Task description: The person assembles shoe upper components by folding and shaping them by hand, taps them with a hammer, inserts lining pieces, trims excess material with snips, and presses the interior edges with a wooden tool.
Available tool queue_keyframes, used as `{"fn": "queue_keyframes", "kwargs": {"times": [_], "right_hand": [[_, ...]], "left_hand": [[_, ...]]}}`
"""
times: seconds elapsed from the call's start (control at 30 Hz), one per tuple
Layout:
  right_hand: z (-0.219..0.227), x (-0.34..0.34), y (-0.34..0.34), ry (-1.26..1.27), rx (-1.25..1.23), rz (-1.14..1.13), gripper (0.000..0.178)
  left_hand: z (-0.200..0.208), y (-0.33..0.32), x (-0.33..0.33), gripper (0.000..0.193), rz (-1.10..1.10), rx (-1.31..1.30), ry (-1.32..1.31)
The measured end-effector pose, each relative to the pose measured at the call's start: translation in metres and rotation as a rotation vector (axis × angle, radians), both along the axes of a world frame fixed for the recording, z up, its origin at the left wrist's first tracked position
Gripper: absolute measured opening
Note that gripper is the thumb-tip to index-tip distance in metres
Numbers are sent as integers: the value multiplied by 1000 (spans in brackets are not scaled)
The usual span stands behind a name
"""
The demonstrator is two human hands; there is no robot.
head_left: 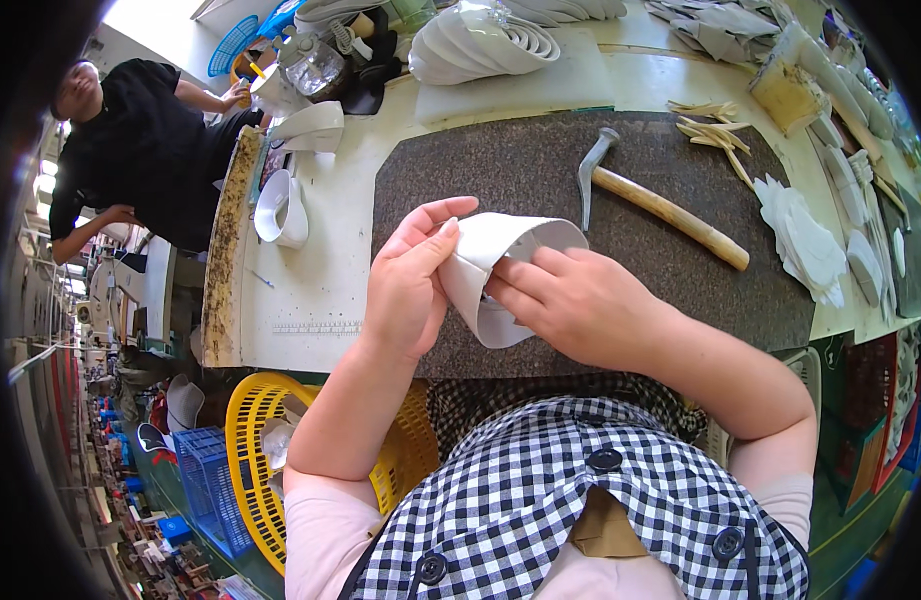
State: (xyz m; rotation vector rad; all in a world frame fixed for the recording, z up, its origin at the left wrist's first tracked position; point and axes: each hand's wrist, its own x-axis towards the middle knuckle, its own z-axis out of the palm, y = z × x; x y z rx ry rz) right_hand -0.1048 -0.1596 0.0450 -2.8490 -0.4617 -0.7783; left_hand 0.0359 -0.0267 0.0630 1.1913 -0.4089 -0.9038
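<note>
Over the near part of a dark speckled slab point(460, 150), I hold a white, curved shoe upper point(505, 230) up in both hands. My left hand point(405, 280) pinches its left edge between thumb and fingers. The fingers of my right hand point(575, 300) reach into its opening from the right and grip the wall; their tips are partly hidden. Beyond my right hand lies a hammer point(670, 215) with a wooden handle and metal head, flat on the slab. Another white upper point(281, 210) stands on the table to the left.
A stack of white uppers point(470, 50) sits at the back. Tan strips point(715, 130) and thin white pieces point(800, 240) lie to the right. A yellow basket point(245, 420) stands by my left arm, a blue crate point(205, 480) beyond it. A person in black point(145, 140) is at the far left.
</note>
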Motion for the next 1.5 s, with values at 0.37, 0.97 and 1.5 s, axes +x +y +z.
{"fn": "queue_keyframes", "kwargs": {"times": [0.37,0.97,1.5], "right_hand": [[-45,-22,5,-347,384,-53,24],[-60,-20,19,-148,22,29,20],[-71,-9,40,65,429,-109,20]], "left_hand": [[-29,24,53,20,56,-125,402],[-54,-16,51,17,-72,234,231],[-43,39,17,35,-392,250,-1933]]}}
